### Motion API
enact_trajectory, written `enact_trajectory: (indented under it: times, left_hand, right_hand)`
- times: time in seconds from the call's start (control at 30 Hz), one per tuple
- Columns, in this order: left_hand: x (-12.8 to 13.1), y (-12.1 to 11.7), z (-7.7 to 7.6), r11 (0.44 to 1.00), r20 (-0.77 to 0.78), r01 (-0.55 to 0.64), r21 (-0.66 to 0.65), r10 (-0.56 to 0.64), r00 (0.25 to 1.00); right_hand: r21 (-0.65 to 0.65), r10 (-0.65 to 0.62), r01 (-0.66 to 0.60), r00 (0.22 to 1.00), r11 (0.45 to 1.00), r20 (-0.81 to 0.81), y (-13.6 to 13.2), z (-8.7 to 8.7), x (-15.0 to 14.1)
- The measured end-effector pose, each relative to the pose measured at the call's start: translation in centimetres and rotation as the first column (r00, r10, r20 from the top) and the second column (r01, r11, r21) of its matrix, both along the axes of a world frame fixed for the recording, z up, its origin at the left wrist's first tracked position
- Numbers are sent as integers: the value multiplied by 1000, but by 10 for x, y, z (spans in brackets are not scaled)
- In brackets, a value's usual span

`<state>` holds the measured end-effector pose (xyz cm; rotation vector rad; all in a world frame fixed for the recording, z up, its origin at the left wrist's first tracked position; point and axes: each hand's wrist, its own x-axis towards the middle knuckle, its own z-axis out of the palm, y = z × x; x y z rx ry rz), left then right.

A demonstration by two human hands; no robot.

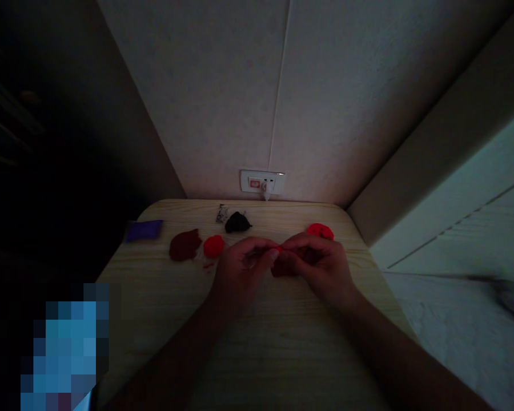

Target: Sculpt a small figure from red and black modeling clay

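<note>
My left hand (246, 267) and my right hand (321, 264) meet above the table, their fingertips pinched on a small piece of red clay (279, 248). Both hands are closed on it. Below the fingers lies a dark red clay piece (285, 269), partly covered by my right hand. Just left of my left hand sits a bright red clay ball (213, 246), and beside that a flat dark red clay slab (185, 245). A black clay lump (237, 222) rests farther back. Behind my right hand is a flattened bright red clay piece (320, 231), partly hidden.
The wooden table (265, 354) stands against a wall with a socket and plug (263, 185). A purple packet (144, 230) lies at the left edge. Dark smudges (221, 213) mark the back of the tabletop. A pale cabinet (454, 194) rises at the right.
</note>
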<state>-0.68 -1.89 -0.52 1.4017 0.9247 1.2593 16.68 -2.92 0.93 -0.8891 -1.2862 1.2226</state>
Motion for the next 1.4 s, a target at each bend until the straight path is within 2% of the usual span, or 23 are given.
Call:
enact_trajectory:
  times: [0.1, 0.23, 0.3, 0.43, 0.53, 0.77, 0.87, 1.0, 1.17, 1.33, 1.4]
  left_hand:
    - [1, -2, 1, 1000, -10, 7, -1, -7, 1000]
    - [3, -3, 3, 1000, 56, 19, -24, -18, 998]
    - [4, -2, 4, 999, 103, 28, -34, -25, 994]
    - [5, -1, 3, 996, 198, 34, -79, -18, 980]
    - [4, 0, 3, 992, 199, 51, -112, -28, 980]
    - [2, 2, 6, 994, 178, 32, -102, -13, 984]
    - [1, 2, 6, 995, 195, 31, -99, -11, 981]
    - [2, 2, 5, 991, 234, 57, -118, -28, 972]
    - [4, 3, 5, 984, 282, 86, -155, -40, 959]
    - [5, 4, 7, 978, 289, 79, -192, -20, 957]
    - [4, 3, 7, 977, 291, 74, -201, -13, 956]
  right_hand:
    - [-11, 19, -19, 999, 1000, -30, 0, -2, -1]
    - [-26, 6, -6, 1000, 1000, -16, -2, -4, -2]
    - [12, -16, 15, 1000, 1000, 27, -2, -4, -2]
    - [181, -78, 55, 989, 982, 125, -2, -2, 1]
    - [244, -98, 61, 984, 968, 145, -2, -2, 2]
    - [275, -101, 44, 975, 961, 199, -1, -4, 2]
    - [283, -93, 21, 966, 959, 242, -1, -4, 4]
    - [335, -144, 45, 949, 941, 279, -1, -4, 6]
    - [323, -159, 47, 930, 945, 330, -3, -4, 6]
    - [394, -218, 85, 927, 915, 305, -5, -4, 5]
    - [428, -227, 63, 910, 901, 345, -5, -3, 6]
